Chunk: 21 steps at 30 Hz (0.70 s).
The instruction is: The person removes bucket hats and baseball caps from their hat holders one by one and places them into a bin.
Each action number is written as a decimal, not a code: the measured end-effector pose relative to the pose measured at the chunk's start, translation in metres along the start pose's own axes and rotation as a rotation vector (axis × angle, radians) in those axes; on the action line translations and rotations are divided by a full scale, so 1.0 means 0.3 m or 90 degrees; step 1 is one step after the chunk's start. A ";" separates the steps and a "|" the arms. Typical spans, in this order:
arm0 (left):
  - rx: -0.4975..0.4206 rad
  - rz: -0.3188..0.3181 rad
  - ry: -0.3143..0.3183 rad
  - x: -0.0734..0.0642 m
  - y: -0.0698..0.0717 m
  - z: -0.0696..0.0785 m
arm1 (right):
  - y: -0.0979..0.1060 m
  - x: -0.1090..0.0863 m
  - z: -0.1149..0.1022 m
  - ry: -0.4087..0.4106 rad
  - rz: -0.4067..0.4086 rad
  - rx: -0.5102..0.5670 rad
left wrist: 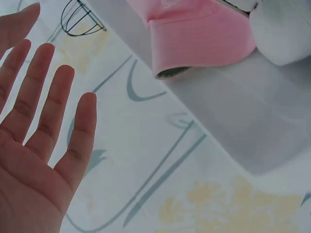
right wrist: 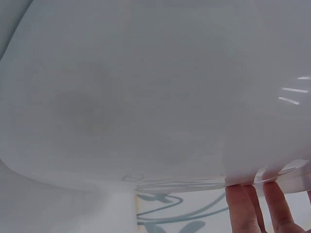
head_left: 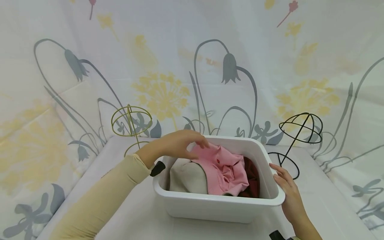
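Note:
In the head view, a white plastic bin (head_left: 210, 205) holds a pink baseball cap (head_left: 223, 171), a light grey cap (head_left: 188, 176) and a dark red one (head_left: 251, 176). Over the bin's back left part hovers my left hand (head_left: 183, 143), fingers spread and nothing in its grasp. The left wrist view shows that hand (left wrist: 39, 131) with its palm bare, apart from the pink cap's brim (left wrist: 199, 46). My right hand (head_left: 286, 190) rests against the bin's right side, fingertips at the rim. Its straight fingers (right wrist: 243, 208) touch the edge in the right wrist view.
A gold wire hat stand (head_left: 129, 111) stands behind the bin to the left. To the right stands a black wire one (head_left: 295, 139), close to the right hand. A pale cloth (head_left: 132, 206) covers the table, and a flower-print curtain (head_left: 168, 50) hangs behind.

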<state>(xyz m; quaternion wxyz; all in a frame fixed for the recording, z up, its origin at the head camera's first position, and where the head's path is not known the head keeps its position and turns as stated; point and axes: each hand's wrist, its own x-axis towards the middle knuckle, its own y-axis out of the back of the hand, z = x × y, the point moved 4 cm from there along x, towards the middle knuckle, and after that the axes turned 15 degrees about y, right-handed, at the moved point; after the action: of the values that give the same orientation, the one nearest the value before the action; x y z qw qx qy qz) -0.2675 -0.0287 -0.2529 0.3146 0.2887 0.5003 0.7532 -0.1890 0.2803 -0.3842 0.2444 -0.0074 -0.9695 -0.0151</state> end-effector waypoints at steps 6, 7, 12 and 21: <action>0.021 0.056 0.004 -0.054 0.035 -0.008 | 0.001 0.000 0.000 0.004 0.005 -0.003; 0.023 0.066 0.010 -0.063 0.041 -0.011 | 0.001 0.001 0.000 0.005 0.006 -0.004; 0.003 0.129 0.018 -0.117 0.063 -0.025 | 0.001 0.002 0.001 0.002 0.003 0.002; -0.016 0.294 -0.009 -0.213 0.107 -0.037 | 0.004 0.001 0.005 0.009 -0.001 0.006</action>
<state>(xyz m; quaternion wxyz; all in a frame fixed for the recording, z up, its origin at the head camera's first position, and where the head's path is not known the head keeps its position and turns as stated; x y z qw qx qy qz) -0.2411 -0.0935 -0.2342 0.1409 0.3973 0.4092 0.8092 -0.1901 0.2814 -0.3854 0.2516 -0.0054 -0.9678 -0.0108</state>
